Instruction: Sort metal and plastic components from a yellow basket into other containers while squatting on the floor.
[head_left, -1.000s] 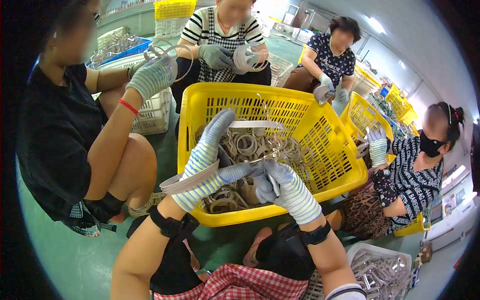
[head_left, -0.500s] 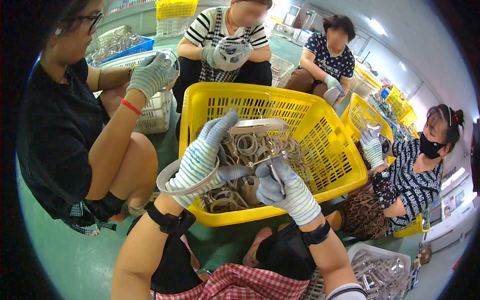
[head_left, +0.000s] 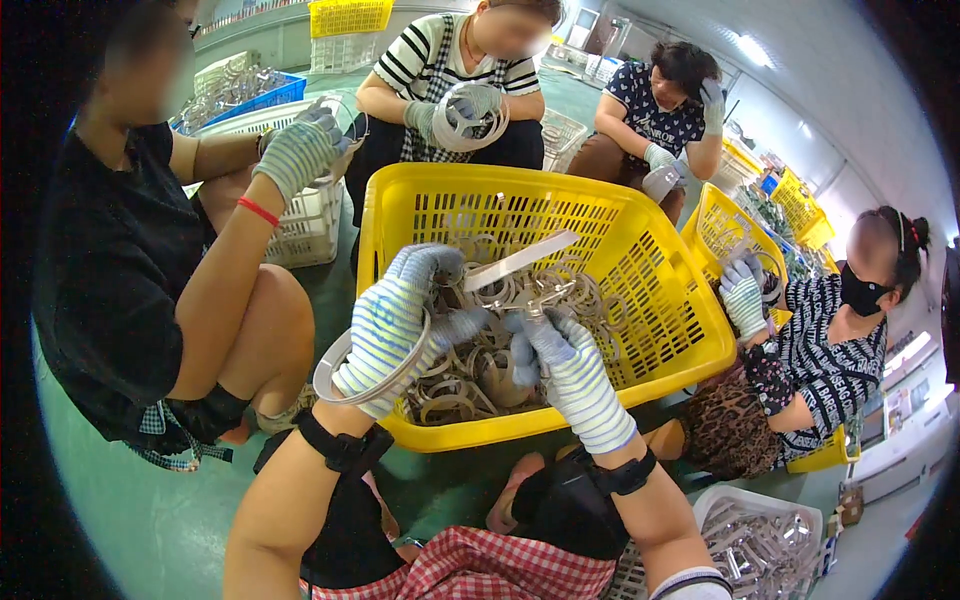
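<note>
My left hand (head_left: 405, 315), in a striped grey-palmed glove, is closed on one end of a flat, pale metal strip (head_left: 525, 260). Several thin, pale rings (head_left: 332, 372) hang round its wrist like bangles. My right hand (head_left: 560, 355), gloved alike, pinches a small metal fitting (head_left: 535, 303) just below the strip; whether the two are joined is hard to tell. Both hands are above a yellow slatted basket (head_left: 640, 235). Under them lies a heap of curled metal bands (head_left: 455, 395), partly hidden by my gloves.
Co-workers sit around the basket, at left, far side and right, their gloved hands holding similar bands. A white crate of shiny metal pieces (head_left: 765, 545) stands by my right forearm. Another yellow basket (head_left: 712, 225) is at the right, and a blue crate (head_left: 265, 100) at far left.
The strip now tilts up to the right instead of lying level. My left fingers have curled and lowered. My right hand has turned slightly. The far-right co-worker has raised a hand to their head.
</note>
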